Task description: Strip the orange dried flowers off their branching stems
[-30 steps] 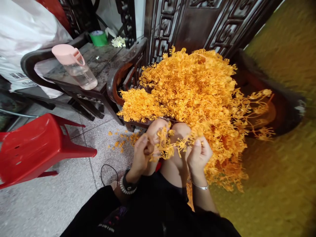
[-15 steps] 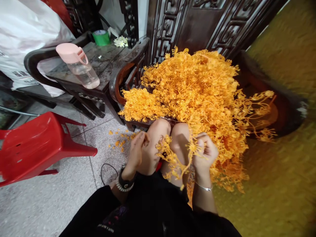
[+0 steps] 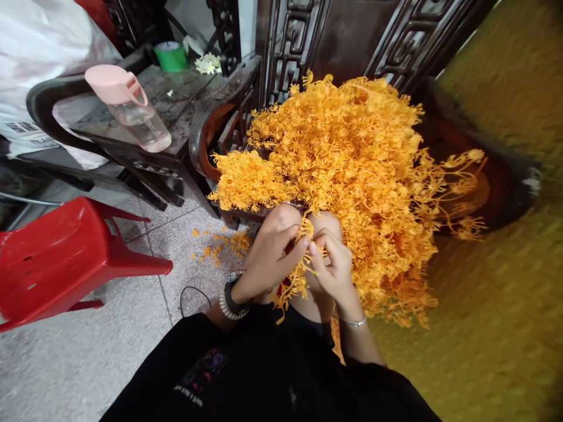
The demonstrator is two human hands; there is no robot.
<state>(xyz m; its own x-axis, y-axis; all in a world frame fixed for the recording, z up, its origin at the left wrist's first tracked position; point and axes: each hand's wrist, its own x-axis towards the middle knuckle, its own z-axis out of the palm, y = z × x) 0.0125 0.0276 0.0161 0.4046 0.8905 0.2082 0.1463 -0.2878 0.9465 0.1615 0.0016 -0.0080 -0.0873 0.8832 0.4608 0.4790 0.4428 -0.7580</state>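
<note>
Above my lap, my left hand (image 3: 281, 258) and my right hand (image 3: 334, 264) meet with their fingertips almost touching. Both are closed on one orange flower sprig (image 3: 298, 284), whose thin branching stems hang below the fingers and rise a little above them. The fingers partly hide its middle. Just beyond my knees lies a big heap of the same orange sprigs (image 3: 343, 146) on a dark wooden seat. A smaller pile of loose orange blossoms (image 3: 250, 179) rests at the heap's left side.
Orange bits (image 3: 215, 249) are scattered on the speckled floor by my left knee. A red plastic stool (image 3: 65, 258) stands at left. On a dark wooden table are a pink-lidded bottle (image 3: 132, 111), green tape (image 3: 171, 57) and pale flowers (image 3: 208, 63). A white bag (image 3: 48, 53) sits behind.
My left hand has come rightward from beside my left knee to the sprig. My right hand has moved left with the sprig, so both hands now meet over my lap.
</note>
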